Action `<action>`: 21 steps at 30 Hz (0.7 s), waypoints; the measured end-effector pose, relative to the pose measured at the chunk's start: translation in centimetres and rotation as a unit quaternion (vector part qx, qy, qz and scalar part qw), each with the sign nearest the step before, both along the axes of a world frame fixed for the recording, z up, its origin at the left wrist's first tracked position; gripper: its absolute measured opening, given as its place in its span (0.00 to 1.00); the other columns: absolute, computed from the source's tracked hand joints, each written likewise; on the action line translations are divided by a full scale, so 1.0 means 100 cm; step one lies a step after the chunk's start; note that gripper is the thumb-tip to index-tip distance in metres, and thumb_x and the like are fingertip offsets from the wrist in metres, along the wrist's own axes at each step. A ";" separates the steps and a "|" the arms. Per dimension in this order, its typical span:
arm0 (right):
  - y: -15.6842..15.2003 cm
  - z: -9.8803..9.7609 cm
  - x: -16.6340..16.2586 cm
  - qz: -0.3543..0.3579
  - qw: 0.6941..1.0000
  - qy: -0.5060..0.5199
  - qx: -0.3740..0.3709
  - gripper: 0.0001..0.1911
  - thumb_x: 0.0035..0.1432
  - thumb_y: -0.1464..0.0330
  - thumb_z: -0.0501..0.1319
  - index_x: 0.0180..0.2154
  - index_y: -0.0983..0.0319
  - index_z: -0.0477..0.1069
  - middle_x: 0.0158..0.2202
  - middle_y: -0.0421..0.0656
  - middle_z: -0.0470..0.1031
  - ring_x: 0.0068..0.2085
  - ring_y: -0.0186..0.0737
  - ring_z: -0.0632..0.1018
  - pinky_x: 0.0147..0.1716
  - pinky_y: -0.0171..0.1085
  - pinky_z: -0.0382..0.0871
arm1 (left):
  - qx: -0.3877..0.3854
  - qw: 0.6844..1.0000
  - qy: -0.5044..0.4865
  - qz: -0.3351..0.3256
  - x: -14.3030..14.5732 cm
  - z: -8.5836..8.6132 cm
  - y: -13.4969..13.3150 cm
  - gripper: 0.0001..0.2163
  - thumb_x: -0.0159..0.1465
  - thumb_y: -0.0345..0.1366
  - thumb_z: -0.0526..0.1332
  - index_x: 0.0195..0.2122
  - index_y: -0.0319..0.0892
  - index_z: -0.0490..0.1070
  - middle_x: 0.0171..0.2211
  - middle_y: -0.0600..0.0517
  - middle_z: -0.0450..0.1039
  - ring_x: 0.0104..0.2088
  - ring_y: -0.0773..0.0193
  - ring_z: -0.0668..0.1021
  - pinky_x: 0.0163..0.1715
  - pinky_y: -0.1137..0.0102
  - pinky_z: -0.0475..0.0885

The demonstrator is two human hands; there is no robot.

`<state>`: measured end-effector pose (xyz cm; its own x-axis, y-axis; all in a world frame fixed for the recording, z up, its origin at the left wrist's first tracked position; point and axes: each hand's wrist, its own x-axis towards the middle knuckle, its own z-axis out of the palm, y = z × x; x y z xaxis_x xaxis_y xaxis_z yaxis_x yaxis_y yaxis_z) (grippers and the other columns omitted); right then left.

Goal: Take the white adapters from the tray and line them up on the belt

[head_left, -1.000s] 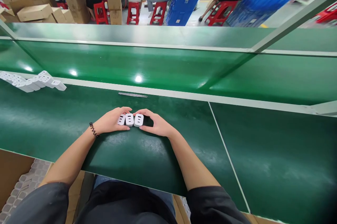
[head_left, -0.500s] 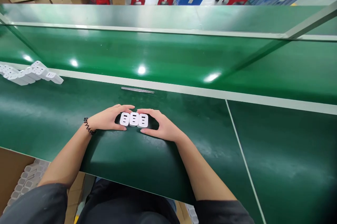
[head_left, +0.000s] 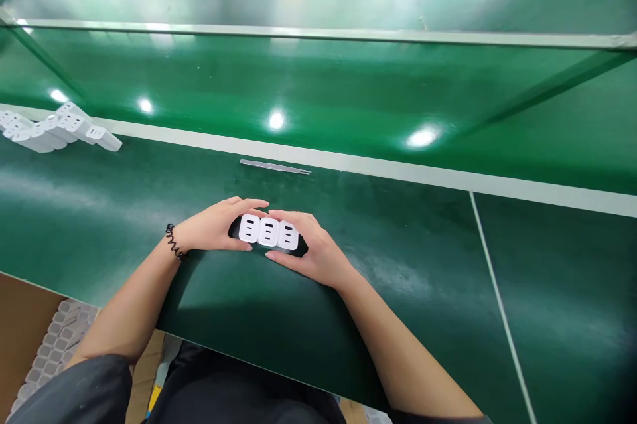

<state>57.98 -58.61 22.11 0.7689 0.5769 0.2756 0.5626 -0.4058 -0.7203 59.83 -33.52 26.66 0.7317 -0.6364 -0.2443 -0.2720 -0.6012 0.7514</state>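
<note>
Three small white chargers [head_left: 268, 232] stand side by side in a tight row on the green bench top [head_left: 149, 212], their slotted faces up. My left hand [head_left: 213, 228] cups the row from the left, fingers curled against the leftmost charger. My right hand [head_left: 311, 251] cups it from the right, fingers curled round the rightmost one. Both hands press the row together between them. A black coil band sits on my left wrist.
A heap of several white chargers [head_left: 54, 129] lies at the far left by the white rail [head_left: 398, 175]. A thin metal strip [head_left: 275, 167] lies just before that rail. Beyond runs a shiny green conveyor belt [head_left: 323, 85]. A cardboard box with trays [head_left: 40, 357] sits below left.
The camera has tilted down and the view shifted. The three chargers have turned their slotted faces up, and both hands have closed in tighter round the row.
</note>
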 end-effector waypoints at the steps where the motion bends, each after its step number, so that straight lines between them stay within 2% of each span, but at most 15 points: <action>1: 0.000 0.000 0.000 0.000 1.000 -0.003 0.001 0.27 0.61 0.59 0.64 0.59 0.53 0.60 0.53 0.46 0.77 0.52 0.50 0.77 0.52 0.51 0.71 | -0.001 1.000 0.001 0.001 0.000 0.000 0.000 0.34 0.60 0.39 0.68 0.66 0.47 0.56 0.56 0.50 0.73 0.56 0.54 0.70 0.54 0.62 0.66; 11: 0.003 -0.002 -0.002 -0.014 1.000 0.012 -0.005 0.24 0.63 0.61 0.63 0.58 0.52 0.62 0.52 0.46 0.78 0.51 0.52 0.78 0.53 0.54 0.70 | 0.002 1.000 -0.008 0.000 0.001 -0.003 -0.001 0.32 0.60 0.42 0.68 0.64 0.48 0.59 0.53 0.49 0.74 0.52 0.54 0.72 0.53 0.61 0.67; 16: 0.002 -0.004 -0.002 -0.023 1.000 0.018 -0.005 0.22 0.63 0.60 0.63 0.57 0.52 0.63 0.52 0.46 0.78 0.51 0.51 0.78 0.51 0.53 0.72 | -0.004 1.000 -0.013 -0.006 0.001 -0.003 -0.002 0.29 0.60 0.39 0.68 0.62 0.47 0.62 0.58 0.49 0.70 0.53 0.55 0.71 0.53 0.62 0.67; 21: 0.002 -0.004 -0.002 -0.026 1.000 0.015 0.000 0.21 0.62 0.61 0.64 0.55 0.52 0.64 0.51 0.45 0.78 0.51 0.50 0.78 0.51 0.52 0.72 | -0.011 1.000 -0.009 -0.012 0.002 -0.004 -0.003 0.28 0.61 0.40 0.68 0.61 0.46 0.65 0.53 0.48 0.72 0.51 0.56 0.71 0.52 0.63 0.67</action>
<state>57.78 -58.43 21.75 0.8058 0.5359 0.2521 0.5194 -0.4348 -0.7356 60.02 -33.78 26.29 0.7202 -0.6587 -0.2177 -0.2997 -0.5784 0.7587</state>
